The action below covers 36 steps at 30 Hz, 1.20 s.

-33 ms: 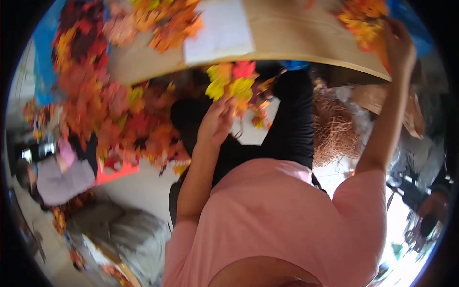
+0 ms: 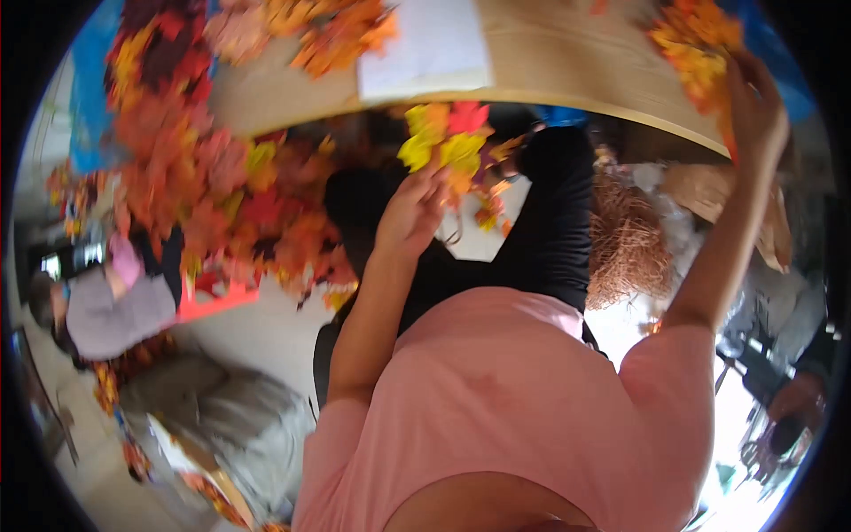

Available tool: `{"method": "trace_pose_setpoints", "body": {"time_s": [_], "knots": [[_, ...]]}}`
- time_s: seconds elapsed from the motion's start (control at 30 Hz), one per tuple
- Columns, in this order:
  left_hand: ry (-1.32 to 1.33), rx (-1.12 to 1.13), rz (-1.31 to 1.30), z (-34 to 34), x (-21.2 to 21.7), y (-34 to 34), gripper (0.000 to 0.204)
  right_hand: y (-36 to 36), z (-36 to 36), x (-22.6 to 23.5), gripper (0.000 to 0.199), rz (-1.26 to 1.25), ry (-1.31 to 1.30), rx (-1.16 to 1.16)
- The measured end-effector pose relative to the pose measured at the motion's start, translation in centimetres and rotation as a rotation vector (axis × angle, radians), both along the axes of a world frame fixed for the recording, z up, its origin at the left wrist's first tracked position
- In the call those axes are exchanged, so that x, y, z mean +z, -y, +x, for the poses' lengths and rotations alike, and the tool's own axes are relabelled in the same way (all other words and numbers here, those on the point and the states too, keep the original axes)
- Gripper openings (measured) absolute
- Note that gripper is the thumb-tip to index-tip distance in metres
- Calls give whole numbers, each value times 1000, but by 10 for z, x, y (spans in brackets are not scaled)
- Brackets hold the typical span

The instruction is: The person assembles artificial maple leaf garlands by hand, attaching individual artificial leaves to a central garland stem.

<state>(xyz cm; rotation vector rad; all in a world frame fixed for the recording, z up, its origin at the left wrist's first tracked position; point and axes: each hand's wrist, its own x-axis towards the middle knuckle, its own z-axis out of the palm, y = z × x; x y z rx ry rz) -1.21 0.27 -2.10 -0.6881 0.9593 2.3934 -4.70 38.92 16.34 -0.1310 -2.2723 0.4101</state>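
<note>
Near the knees (image 2: pixel 554 168), a leaf bunch (image 2: pixel 461 152) is being held

The left hand (image 2: pixel 414 213) is pinching it. The right hand (image 2: pixel 758 106) is touching orange leaves (image 2: pixel 696 49) on the table (image 2: pixel 567 53); I cannot tell if it is gripping. White paper (image 2: pixel 425 53) is lying there too. Left, a leaf heap (image 2: pixel 195 195) is spreading; right, brown strings (image 2: pixel 629 248) are bunching. More leaves (image 2: pixel 213 505) are showing by a box (image 2: pixel 175 450).

Left hand (image 2: pixel 413 208) central, right hand (image 2: pixel 758 111) outstretched
</note>
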Motion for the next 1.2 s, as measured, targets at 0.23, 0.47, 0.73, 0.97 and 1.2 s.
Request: {"method": "trace_pose_setpoints", "body": {"time_s": [0.23,0.47,0.73,0.97,1.2], "knots": [[51,-37,-48,1,4,-1,24,174,61,-43,13,252,370,645],[-25,-107,149,7,17,1,23,227,51,-149,10,-291,509,755],[-10,-113,175,13,9,11,19,238,56,-165,9,-656,540,826],[-39,-150,174,10,18,9,18,236,54,-165,11,-804,595,846],[-46,-120,146,9,19,5,15,236,50,-164,11,-840,577,849]]}}
